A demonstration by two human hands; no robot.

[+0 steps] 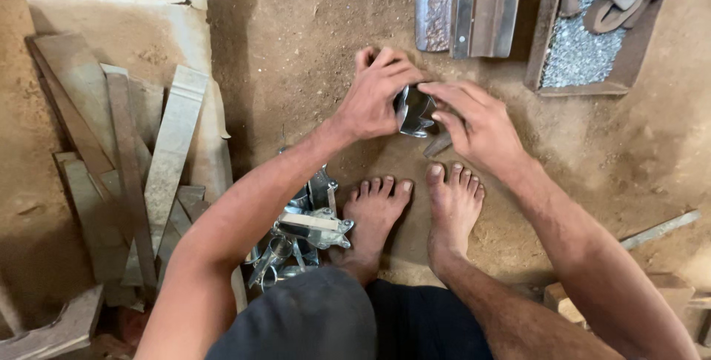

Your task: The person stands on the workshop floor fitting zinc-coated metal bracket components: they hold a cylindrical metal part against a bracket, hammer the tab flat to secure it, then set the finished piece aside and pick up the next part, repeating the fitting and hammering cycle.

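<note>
A person squatted barefoot on a packed dirt floor [296, 49], seen from above. Both hands met just beyond the toes around a small shiny metal piece [413, 112]. The left hand [374, 97] curled over its left side, fingers closed on it. The right hand [474, 119] pinched its right edge with bent fingers. The piece looked like thin, stiff sheet metal, probably light, with edges that could cut; the flat faces seemed the safer grip. A heap of similar bright metal parts [304, 234] lay near the left foot. Worn wooden planks [141, 167] lay at left. Far right stood a tray of grey metal shavings [581, 52], with dark metal bars [470, 4] beside it.
</note>
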